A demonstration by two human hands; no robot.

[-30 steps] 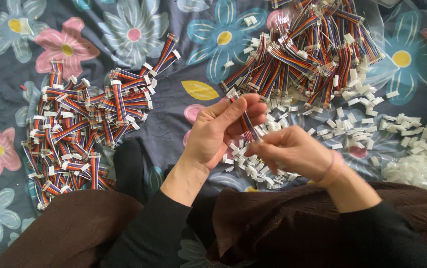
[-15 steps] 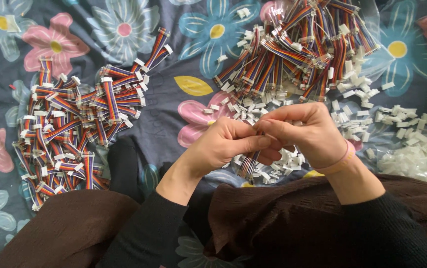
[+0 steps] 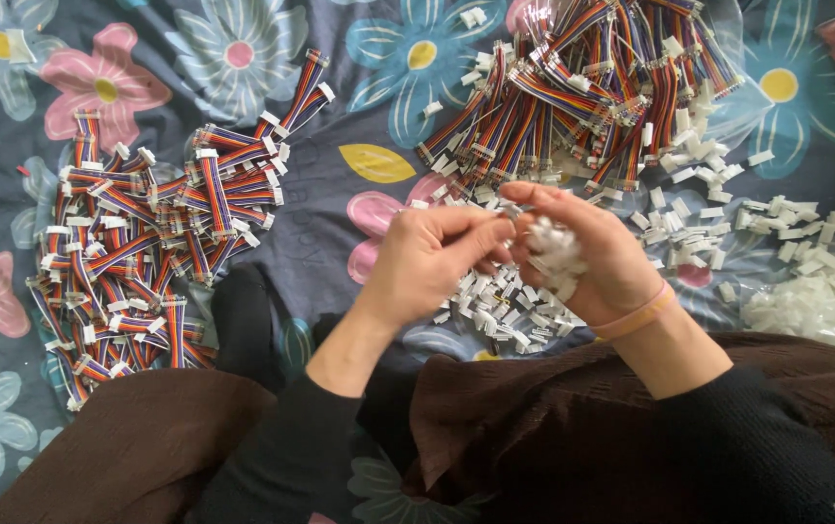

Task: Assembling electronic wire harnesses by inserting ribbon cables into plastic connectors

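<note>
I see my right hand (image 3: 597,257) cupping a clump of white connectors (image 3: 555,254), fingers curled around them; my left hand (image 3: 427,264) pinches toward it above the loose connector pile (image 3: 495,311)

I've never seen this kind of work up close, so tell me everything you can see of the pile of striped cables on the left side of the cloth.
The pile of striped cables is a loose heap of short, flat ribbon pieces with stripes of red, orange, yellow, blue and purple. Each piece looks like soft plastic-coated wire and ends in small white plastic plugs. They lie flat, crossing at all angles, some stacked, on the flowered cloth. A few stragglers reach toward the upper right. Neither hand touches it.
</note>
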